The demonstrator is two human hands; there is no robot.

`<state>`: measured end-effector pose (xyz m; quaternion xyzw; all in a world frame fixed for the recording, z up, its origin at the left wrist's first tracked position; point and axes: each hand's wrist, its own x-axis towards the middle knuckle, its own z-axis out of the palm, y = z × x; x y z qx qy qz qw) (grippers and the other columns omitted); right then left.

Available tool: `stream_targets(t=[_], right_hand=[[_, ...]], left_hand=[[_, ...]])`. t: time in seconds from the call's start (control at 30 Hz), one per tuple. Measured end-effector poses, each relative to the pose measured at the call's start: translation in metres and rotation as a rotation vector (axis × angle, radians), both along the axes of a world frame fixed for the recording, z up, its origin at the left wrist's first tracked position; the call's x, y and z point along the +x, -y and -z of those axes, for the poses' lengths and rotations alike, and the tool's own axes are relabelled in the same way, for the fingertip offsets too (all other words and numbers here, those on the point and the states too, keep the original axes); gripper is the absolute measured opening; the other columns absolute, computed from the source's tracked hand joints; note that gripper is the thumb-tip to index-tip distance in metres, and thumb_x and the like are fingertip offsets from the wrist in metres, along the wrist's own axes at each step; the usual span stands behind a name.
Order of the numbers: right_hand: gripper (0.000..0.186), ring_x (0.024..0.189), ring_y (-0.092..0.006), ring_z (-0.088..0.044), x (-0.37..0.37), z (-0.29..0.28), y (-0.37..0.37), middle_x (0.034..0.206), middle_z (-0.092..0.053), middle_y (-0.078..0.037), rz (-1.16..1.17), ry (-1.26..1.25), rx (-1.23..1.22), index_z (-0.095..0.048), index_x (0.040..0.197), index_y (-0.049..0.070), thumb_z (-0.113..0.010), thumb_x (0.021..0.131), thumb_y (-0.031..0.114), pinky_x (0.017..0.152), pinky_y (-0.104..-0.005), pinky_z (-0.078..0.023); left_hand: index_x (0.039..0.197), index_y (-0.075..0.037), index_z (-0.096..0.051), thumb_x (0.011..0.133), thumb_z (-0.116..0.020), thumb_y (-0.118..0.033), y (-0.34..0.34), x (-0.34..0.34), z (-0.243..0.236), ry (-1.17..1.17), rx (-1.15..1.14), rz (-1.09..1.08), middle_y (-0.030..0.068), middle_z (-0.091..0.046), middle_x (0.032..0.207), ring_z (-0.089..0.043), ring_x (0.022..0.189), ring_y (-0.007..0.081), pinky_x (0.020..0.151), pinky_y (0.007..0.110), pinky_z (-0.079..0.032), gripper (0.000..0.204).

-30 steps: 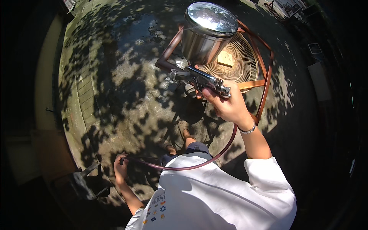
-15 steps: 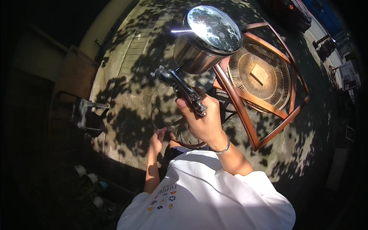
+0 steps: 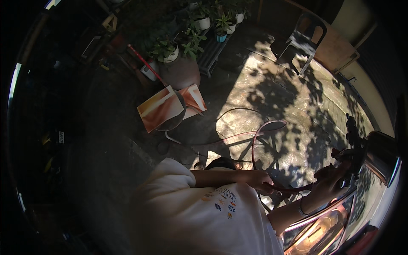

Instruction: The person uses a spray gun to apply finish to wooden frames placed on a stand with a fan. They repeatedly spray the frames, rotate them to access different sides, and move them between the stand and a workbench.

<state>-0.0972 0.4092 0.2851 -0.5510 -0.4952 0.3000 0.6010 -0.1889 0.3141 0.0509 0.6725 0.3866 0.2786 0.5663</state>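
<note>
A dark red hose [image 3: 253, 148] loops over the sun-dappled ground [image 3: 244, 87]; at far right I see a spray gun [image 3: 356, 148], its glossy metal cup [image 3: 381, 157] tilted in shade. The right hand [image 3: 326, 186] wraps its handle, the left hand [image 3: 259, 180] clenches the hose. Shadow blurs the gun's details

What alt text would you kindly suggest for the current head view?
A person's right hand holds a spray gun with a metal cup, while the left hand grips a reddish hose. A round grille shows at lower right; potted plants and a dark chair appear toward the top.
</note>
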Motion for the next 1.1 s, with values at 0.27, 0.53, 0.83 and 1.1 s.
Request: stream_targets(t=[0.27,0.53,0.83,1.1], right_hand=[[0.037,0.039,-0.0056,-0.037,-0.123,-0.007,0.146,0.051,-0.046,0.0,-0.349,0.038,0.117,-0.065,0.107,0.0,-0.059,0.098,0.036,0.038,-0.0229,-0.021],[0.041,0.036,-0.007,-0.043,-0.284,-0.052,0.305,0.076,-0.068,-0.011,-0.84,0.088,0.214,-0.061,0.104,-0.005,-0.056,0.099,0.036,0.033,-0.0209,-0.027],[0.04,0.035,-0.0075,-0.045,-0.452,-0.044,0.453,0.081,-0.071,-0.013,-1.035,0.111,0.309,-0.064,0.098,-0.004,-0.056,0.099,0.035,0.033,-0.022,-0.032],[0.038,0.035,-0.0087,-0.045,-0.622,-0.025,0.593,0.056,-0.058,-0.006,-1.036,0.001,0.224,-0.064,0.1,-0.004,-0.065,0.094,0.034,0.035,-0.0242,-0.031]], left_hand=[[0.075,-0.006,-0.059,0.075,-0.075,-0.046,0.301,-0.129,0.101,-0.216,-0.143,-0.645,0.0139,-0.06,0.069,-0.059,0.065,0.0315,0.061,0.042,-0.043,0.043],[0.071,-0.004,-0.059,0.088,-0.064,-0.047,0.633,-0.157,0.154,-0.502,-0.434,-1.411,0.0149,-0.058,0.066,-0.058,0.064,0.0358,0.059,0.046,-0.043,0.047],[0.1,-0.003,-0.062,0.099,-0.054,-0.029,0.869,-0.224,0.17,-0.547,-0.211,-2.886,0.0135,-0.063,0.089,-0.065,0.075,0.0266,0.062,0.037,-0.05,0.027],[0.108,-0.003,-0.058,0.098,-0.046,-0.057,1.038,-0.36,0.131,0.64,-0.21,-3.106,0.0129,-0.068,0.095,-0.067,0.082,0.0242,0.075,0.038,-0.051,0.056]])
